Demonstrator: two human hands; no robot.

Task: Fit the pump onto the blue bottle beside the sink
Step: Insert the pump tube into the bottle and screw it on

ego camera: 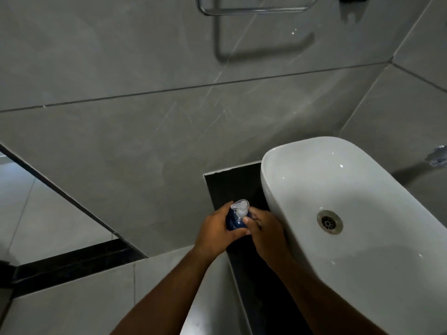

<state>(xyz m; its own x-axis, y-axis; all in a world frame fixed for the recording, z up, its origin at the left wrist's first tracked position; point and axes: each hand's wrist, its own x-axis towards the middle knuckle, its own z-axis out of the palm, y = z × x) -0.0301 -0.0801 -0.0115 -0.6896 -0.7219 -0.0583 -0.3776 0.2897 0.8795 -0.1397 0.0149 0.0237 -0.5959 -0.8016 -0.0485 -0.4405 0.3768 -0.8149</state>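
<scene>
The blue bottle [231, 222] stands on the dark counter [251, 269] just beside the sink [362, 250], gripped around its body by the left hand [215, 234]. The right hand [264, 232] pinches the clear pump [241, 209] at its collar. Both parts appear light, rigid and smooth, likely slippery; hold the body and turn at the collar.

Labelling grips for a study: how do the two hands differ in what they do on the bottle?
The left hand wraps the blue bottle body from its left; the right hand sits at its right, nearer the sink. The left grips low; the right's fingertips reach up to the clear pump. Both touch the bottle.
</scene>
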